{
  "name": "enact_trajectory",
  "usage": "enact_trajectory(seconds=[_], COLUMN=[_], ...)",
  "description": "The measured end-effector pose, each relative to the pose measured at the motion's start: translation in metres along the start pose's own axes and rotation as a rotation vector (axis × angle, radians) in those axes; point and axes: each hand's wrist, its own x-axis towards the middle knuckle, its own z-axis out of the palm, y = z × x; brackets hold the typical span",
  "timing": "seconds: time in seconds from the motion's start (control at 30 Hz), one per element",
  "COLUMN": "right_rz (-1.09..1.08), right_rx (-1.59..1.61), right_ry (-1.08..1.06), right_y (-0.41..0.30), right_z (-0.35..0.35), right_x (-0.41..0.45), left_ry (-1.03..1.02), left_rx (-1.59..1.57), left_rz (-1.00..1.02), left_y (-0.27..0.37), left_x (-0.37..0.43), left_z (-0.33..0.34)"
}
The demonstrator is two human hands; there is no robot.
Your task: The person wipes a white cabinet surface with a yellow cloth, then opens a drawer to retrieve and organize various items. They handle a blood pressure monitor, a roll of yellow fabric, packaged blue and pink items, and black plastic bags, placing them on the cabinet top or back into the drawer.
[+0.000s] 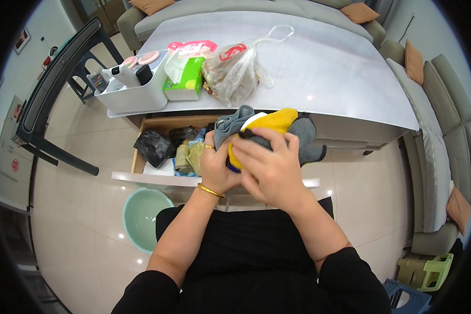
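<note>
My left hand [218, 170], with a gold ring and bracelet, grips a bundle over the open drawer [157, 179]. My right hand [272, 172] lies across the bundle, its fingers pressed on the fabric. A folded grey-blue fabric band [235, 121] sticks up above my left thumb. Bright yellow fabric [276, 120] shows in the middle. Grey knitted pieces with dark ends, apparently socks [304, 131], hang out to the right. My fingers hide the bundle's centre. In the drawer's left part lie a black plastic bag [155, 148] and greenish bag rolls [183, 159].
On the white tabletop [329, 70] stand a white organizer box [135, 101], a green tissue pack [184, 88] and a knotted clear plastic bag [235, 74]. A mint basin [145, 219] of water sits on the floor at left. Stools [424, 271] are stacked at lower right.
</note>
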Motion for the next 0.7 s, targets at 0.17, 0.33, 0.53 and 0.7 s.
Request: enact_trajectory(seconds=[0.17,0.33,0.53,0.7], right_rz=[0.513,0.680,0.629,0.561], right_rx=[0.634,1.466,1.394,1.264], right_ry=[0.332,0.466,0.403,0.404], right_y=[0.063,0.063,0.036,0.017], right_z=[0.027,0.038,0.053,0.060], right_x=[-0.010,-0.008,-0.015,-0.029], left_ry=[-0.113,0.075,0.315,0.426], left_rx=[-0.040,-0.594,-1.204,-1.401], left_rz=[-0.081,-0.590,-0.965,-0.980], left_y=[0.004,-0.001,0.010,0.014], left_x=[0.003,-0.010,0.002,0.011], left_z=[0.001,0.008,0.005,-0.002])
